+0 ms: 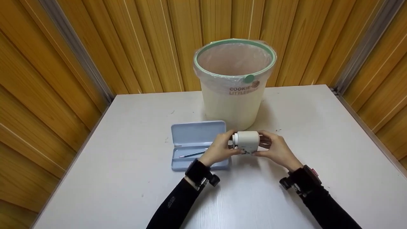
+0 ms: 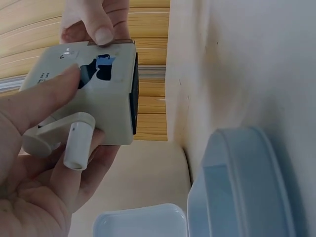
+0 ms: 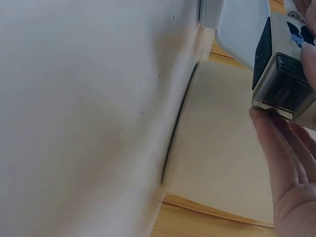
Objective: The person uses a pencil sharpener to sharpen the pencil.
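Observation:
Both hands hold a cream hand-crank pencil sharpener [image 1: 248, 142] above the table, just in front of the bin. My left hand [image 1: 219, 148] grips its crank side, thumb on the dark printed picture and fingers beneath. The white crank handle [image 2: 79, 145] sticks out by those fingers in the left wrist view. From the other side my right hand [image 1: 277, 149] pinches the sharpener between thumb and fingertips. At that end the right wrist view shows a dark see-through shavings drawer [image 3: 285, 86], with fingertips right at its edge.
A light-blue pencil case [image 1: 198, 132] lies with its lid up, partly behind the left hand. Inside it is a pencil [image 1: 192, 155]. A cream bin [image 1: 233, 108] with a green rim and a clear liner stands behind, near the wood-patterned wall [image 1: 152, 47].

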The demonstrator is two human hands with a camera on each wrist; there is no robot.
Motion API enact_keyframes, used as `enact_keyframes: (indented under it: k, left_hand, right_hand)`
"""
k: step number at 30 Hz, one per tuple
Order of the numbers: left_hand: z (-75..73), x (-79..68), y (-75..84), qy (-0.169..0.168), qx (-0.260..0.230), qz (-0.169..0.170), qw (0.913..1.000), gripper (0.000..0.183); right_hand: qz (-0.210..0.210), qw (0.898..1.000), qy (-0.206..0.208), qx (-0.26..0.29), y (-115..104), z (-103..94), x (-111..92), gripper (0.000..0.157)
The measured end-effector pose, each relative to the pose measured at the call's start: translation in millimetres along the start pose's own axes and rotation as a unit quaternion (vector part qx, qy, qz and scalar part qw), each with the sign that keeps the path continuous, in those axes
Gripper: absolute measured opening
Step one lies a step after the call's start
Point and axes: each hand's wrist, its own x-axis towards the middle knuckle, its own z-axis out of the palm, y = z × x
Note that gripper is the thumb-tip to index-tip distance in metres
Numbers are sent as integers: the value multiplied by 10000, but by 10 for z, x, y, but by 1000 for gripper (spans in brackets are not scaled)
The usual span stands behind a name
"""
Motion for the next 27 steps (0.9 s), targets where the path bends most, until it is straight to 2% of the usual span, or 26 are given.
enact_keyframes:
  k: [5,8,13,18,22,27]
  left_hand:
    - [42,0,-13,54,29,101,9999,55]
    - [66,-2,-14,31,188,142,9997,56]
    - [104,-9,-5,-117,357,169,9991,58]
    - [79,-30,23,-227,537,54,9983,65]
    - [-21,-86,67,-70,1218,167,9924,76]
    - [-209,-229,43,464,1803,374,9818,82]
  right_hand:
    - [-398,9990,5,-224,-57,7,6,79]
    - [-635,9974,94,-326,-92,28,5,75]
    - [-630,9969,152,-448,-85,50,-6,59]
    - [-593,9965,137,-566,-33,54,5,55]
    - [-528,9968,49,-595,65,51,16,54]
    - [-312,9979,49,-560,191,18,2,54]
